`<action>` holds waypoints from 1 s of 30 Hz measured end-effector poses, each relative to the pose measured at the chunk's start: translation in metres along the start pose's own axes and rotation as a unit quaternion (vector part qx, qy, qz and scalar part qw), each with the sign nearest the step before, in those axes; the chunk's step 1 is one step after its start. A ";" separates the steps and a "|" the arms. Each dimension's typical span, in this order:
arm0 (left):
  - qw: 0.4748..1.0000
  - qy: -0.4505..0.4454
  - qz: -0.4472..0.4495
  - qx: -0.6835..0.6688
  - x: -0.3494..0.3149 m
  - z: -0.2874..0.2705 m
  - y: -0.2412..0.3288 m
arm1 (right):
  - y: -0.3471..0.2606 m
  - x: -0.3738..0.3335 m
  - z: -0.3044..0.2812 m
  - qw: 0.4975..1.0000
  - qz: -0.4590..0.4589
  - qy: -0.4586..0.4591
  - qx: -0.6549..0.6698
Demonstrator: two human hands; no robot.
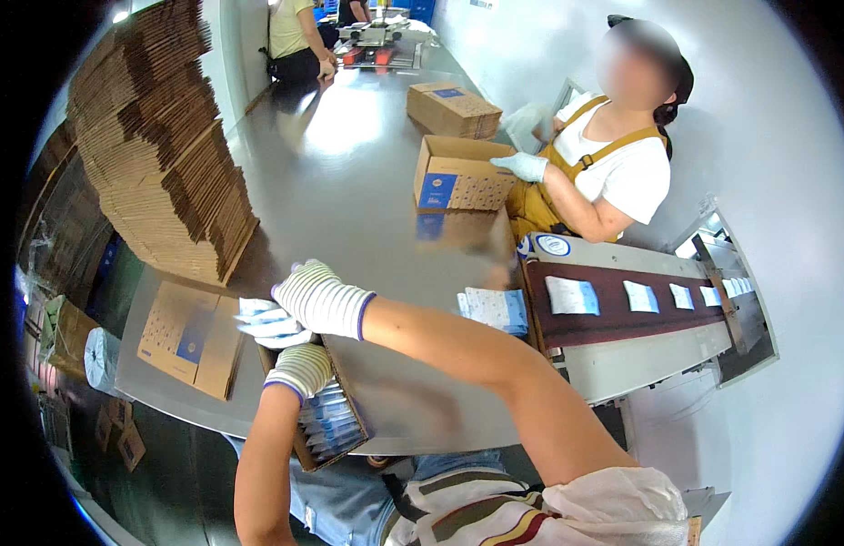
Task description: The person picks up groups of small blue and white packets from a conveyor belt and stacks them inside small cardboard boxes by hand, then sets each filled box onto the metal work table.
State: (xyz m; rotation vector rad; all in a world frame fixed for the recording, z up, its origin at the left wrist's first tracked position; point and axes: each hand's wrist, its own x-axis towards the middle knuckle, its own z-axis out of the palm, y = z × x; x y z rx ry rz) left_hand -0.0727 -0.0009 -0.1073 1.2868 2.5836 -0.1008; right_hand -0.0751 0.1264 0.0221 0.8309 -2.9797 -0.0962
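Note:
Both my hands wear white striped knit gloves. My right hand (322, 300) is closed on a small stack of white and blue packets (266, 324), reaching across from the right. Just below it, my left hand (299, 371) is curled against the lower side of the same stack; its fingertips are partly hidden. Under my hands an open cardboard box (356, 443) stands at the table's near edge. Rows of flat blue and white packets (331, 423) fill its near part, while my hands cover its far end.
A flattened carton (187, 337) lies left, below a tall stack of folded cartons (167, 155). Loose packets (497, 310) lie at the end of a conveyor belt (604, 314) carrying more packets. Across the table (349, 173), a gloved co-worker (604, 164) touches an open carton (466, 175).

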 end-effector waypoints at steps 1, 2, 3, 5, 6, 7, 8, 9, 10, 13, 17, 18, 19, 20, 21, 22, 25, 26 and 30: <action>0.999 0.043 -0.005 -0.023 0.002 0.004 -0.002 | 0.000 -0.003 -0.010 1.000 -0.002 -0.007 0.017; 0.998 0.043 -0.020 -0.041 -0.009 -0.017 0.010 | -0.004 -0.002 -0.013 1.000 -0.001 -0.010 -0.008; 0.998 0.050 0.028 -0.004 -0.006 -0.019 0.011 | -0.003 -0.003 -0.013 1.000 0.002 -0.020 -0.006; 0.990 0.054 0.104 0.072 -0.016 -0.017 0.007 | -0.010 -0.005 -0.017 0.999 -0.008 -0.033 0.008; 0.999 0.031 0.015 0.010 -0.020 -0.015 0.016 | -0.018 -0.010 -0.017 0.998 -0.018 0.036 0.047; 0.999 -0.020 0.005 0.025 -0.018 -0.025 0.027 | -0.012 -0.023 -0.019 0.991 -0.021 0.099 0.088; 0.997 -0.041 0.026 0.053 -0.019 -0.047 0.044 | 0.000 -0.035 -0.034 0.996 -0.034 0.063 0.044; 0.997 -0.057 0.030 0.045 -0.014 -0.040 0.040 | 0.010 -0.030 -0.029 0.997 -0.009 0.052 0.061; 0.997 -0.073 0.001 -0.006 -0.017 -0.052 0.046 | 0.015 -0.033 -0.039 0.996 0.000 0.035 0.087; 0.990 -0.088 -0.076 -0.079 -0.022 -0.058 0.047 | -0.008 -0.034 -0.070 0.981 0.016 0.067 0.179; 0.991 -0.008 -0.095 -0.093 -0.024 -0.070 0.052 | -0.014 0.000 -0.020 0.996 -0.037 0.060 0.049; 0.991 -0.051 -0.088 -0.091 -0.030 -0.077 0.050 | -0.015 0.001 -0.022 0.998 -0.002 0.005 0.063; 0.988 -0.093 -0.080 -0.089 -0.037 -0.083 0.046 | -0.009 0.002 -0.019 0.997 -0.011 -0.008 0.076; 0.995 -0.048 -0.049 -0.072 -0.045 -0.082 0.044 | -0.007 0.008 -0.016 0.998 -0.008 -0.035 0.050; 0.997 0.004 -0.037 -0.072 -0.053 -0.078 0.043 | -0.007 0.014 -0.013 0.998 -0.006 -0.061 0.025; 0.997 0.017 -0.042 -0.070 -0.058 -0.077 0.042 | -0.007 0.017 -0.010 0.998 -0.021 -0.063 0.010; 0.993 0.087 -0.044 -0.064 -0.092 -0.101 0.041 | -0.026 0.018 -0.036 0.993 -0.068 -0.096 -0.007; 0.988 0.115 -0.077 -0.073 -0.103 -0.111 0.040 | -0.030 0.020 -0.026 0.989 -0.091 -0.121 0.001; 0.955 0.261 -0.073 -0.119 -0.131 -0.121 0.019 | -0.025 0.041 0.020 0.979 -0.123 -0.161 0.036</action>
